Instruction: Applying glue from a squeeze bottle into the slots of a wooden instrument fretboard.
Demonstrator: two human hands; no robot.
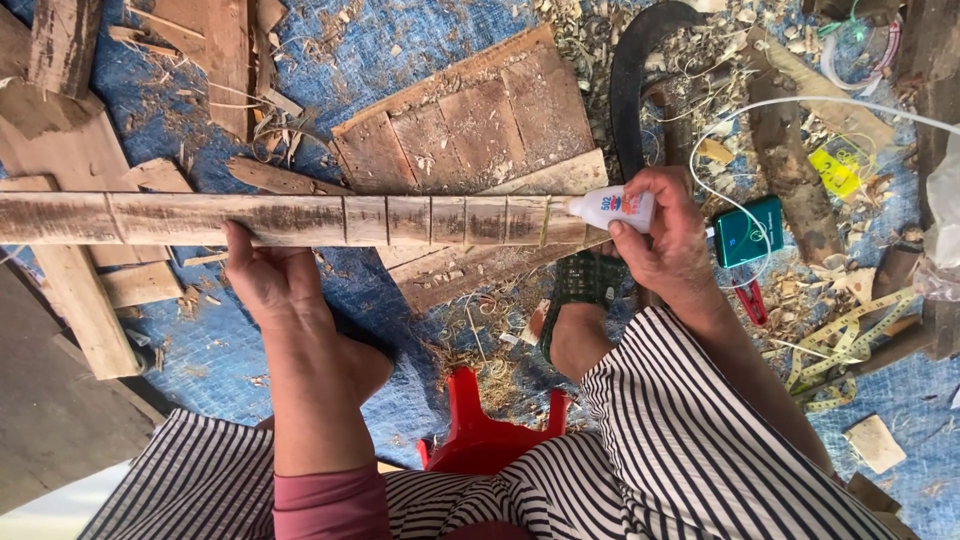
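Wooden slat (250, 219) is pressed down by the flat, spread left hand (262, 275) while the right hand (668, 232), clamped on a glue bottle (612, 208), judged mid-gluing, next needs a steady squeeze along the slat end.

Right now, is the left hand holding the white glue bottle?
No, the right hand holds the white glue bottle; the left hand rests against the long wooden strip.

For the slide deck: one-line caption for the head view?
Left hand steadies a wooden strip while right hand presses glue bottle to it.
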